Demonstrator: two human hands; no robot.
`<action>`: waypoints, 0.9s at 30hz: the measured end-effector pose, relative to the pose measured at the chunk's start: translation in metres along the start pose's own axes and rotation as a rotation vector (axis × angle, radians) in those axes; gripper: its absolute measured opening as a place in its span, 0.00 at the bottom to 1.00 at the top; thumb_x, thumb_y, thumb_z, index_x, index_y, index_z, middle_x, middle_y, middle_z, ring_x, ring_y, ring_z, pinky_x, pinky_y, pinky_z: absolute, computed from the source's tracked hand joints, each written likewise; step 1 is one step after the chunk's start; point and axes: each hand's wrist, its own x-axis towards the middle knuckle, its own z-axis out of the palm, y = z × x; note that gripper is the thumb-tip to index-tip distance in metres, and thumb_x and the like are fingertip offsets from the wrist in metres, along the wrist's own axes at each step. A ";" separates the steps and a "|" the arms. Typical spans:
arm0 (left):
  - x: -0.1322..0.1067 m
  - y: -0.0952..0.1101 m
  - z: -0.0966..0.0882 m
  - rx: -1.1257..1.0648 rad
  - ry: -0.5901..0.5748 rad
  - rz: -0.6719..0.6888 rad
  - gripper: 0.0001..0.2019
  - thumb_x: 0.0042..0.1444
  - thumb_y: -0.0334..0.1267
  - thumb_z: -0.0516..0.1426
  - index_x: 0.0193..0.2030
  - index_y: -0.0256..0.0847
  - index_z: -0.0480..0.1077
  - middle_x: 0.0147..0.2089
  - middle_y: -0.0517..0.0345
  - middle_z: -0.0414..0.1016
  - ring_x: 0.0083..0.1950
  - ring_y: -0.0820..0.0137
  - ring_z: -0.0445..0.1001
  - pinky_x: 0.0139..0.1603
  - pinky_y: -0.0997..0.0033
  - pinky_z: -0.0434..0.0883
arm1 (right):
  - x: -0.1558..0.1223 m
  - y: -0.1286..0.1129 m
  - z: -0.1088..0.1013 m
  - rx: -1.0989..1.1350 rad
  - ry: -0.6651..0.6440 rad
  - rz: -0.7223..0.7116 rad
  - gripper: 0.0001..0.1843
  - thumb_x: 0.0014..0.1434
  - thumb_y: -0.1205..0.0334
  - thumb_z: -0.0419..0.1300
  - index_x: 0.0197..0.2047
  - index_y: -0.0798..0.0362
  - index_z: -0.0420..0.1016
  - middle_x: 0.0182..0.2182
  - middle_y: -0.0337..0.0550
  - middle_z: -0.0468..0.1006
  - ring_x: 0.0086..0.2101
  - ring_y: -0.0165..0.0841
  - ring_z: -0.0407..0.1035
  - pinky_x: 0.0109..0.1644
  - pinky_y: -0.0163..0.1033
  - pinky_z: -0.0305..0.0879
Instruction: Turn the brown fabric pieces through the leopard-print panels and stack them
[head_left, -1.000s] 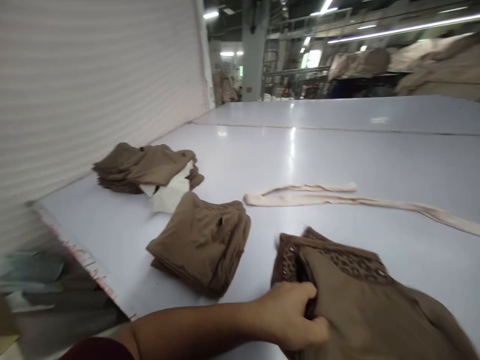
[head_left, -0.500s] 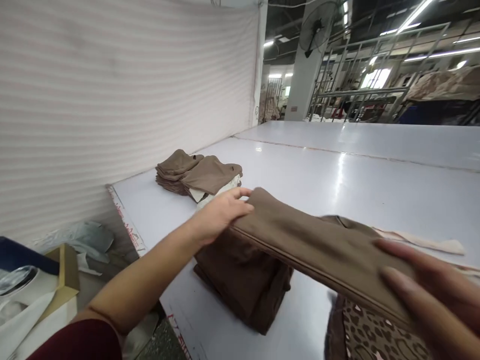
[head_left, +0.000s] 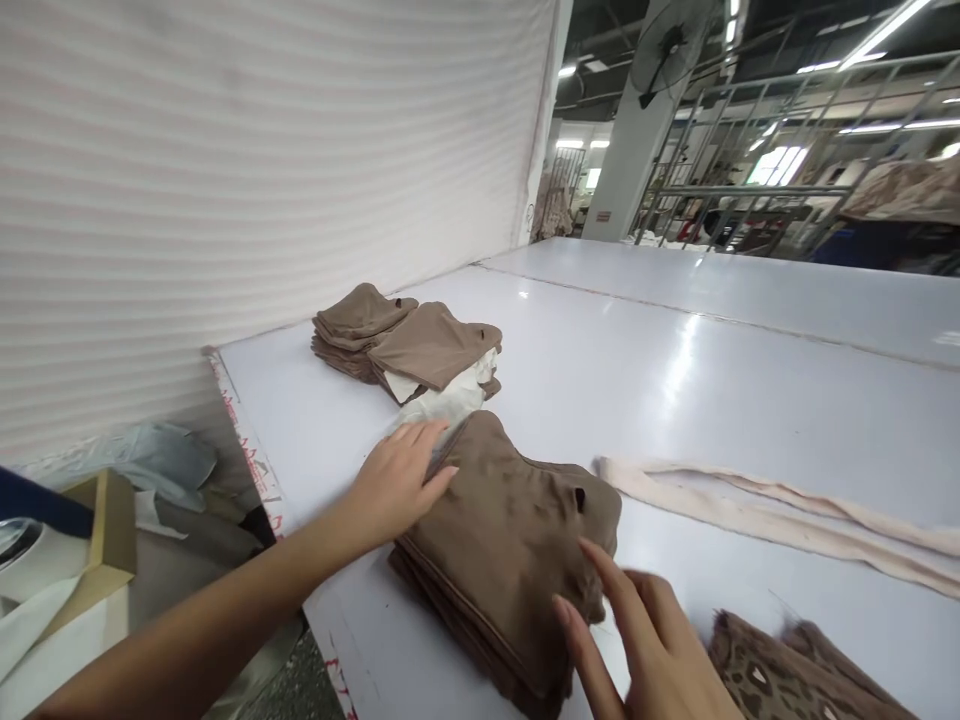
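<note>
A stack of brown fabric pieces point(head_left: 510, 540) lies before me, its top piece slightly rumpled, with a small dark slot near the right corner. My left hand point(head_left: 401, 480) rests at the stack's left edge, fingers stretched out and thumb apart on the cloth. At the right side of the same stack, my right hand point(head_left: 652, 640) has its thumb and fingers spread, fingertips at or just over the top piece; contact is hard to tell. Behind it sits another pile of similar brown pieces point(head_left: 435, 345), with white material point(head_left: 450, 395) under its near side.
A pale pink fabric strip point(head_left: 720, 510) lies looped on the white table point(head_left: 585, 360). Leopard-print brown fabric point(head_left: 780, 670) is at the lower right. A striped white sheet point(head_left: 262, 170) hangs on the left. Below the table edge are a cardboard box point(head_left: 101, 530) and plastic bags point(head_left: 150, 460).
The brown piece held stretched between both hands now lies on the near stack. My hands have let go, and the right hand has moved left. The view has shifted slightly.
</note>
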 end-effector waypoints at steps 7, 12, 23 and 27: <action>0.030 -0.022 0.053 0.498 -0.101 0.482 0.31 0.60 0.52 0.48 0.66 0.41 0.49 0.70 0.49 0.44 0.70 0.58 0.40 0.66 0.50 0.47 | 0.039 -0.027 0.039 -0.056 0.125 -0.048 0.32 0.60 0.53 0.53 0.65 0.51 0.53 0.66 0.56 0.45 0.63 0.56 0.35 0.59 0.68 0.40; 0.040 -0.067 0.082 0.558 -0.056 0.503 0.31 0.60 0.51 0.47 0.66 0.37 0.49 0.69 0.44 0.46 0.69 0.56 0.43 0.62 0.52 0.56 | 0.022 -0.015 0.067 -0.018 -0.004 0.020 0.35 0.57 0.43 0.53 0.63 0.51 0.58 0.64 0.53 0.53 0.63 0.50 0.41 0.63 0.61 0.41; 0.022 0.004 0.065 0.431 0.074 0.549 0.25 0.58 0.50 0.45 0.58 0.39 0.58 0.64 0.44 0.55 0.64 0.48 0.55 0.60 0.44 0.58 | -0.152 0.075 -0.074 -0.159 0.436 0.752 0.28 0.61 0.49 0.49 0.60 0.54 0.58 0.61 0.55 0.54 0.61 0.45 0.47 0.61 0.57 0.49; -0.020 0.078 0.107 0.210 -0.149 0.773 0.21 0.58 0.48 0.50 0.58 0.50 0.58 0.64 0.53 0.57 0.63 0.57 0.58 0.60 0.52 0.63 | -0.237 0.113 -0.125 -0.119 0.507 1.173 0.33 0.57 0.41 0.46 0.52 0.61 0.64 0.47 0.62 0.71 0.44 0.50 0.69 0.45 0.55 0.66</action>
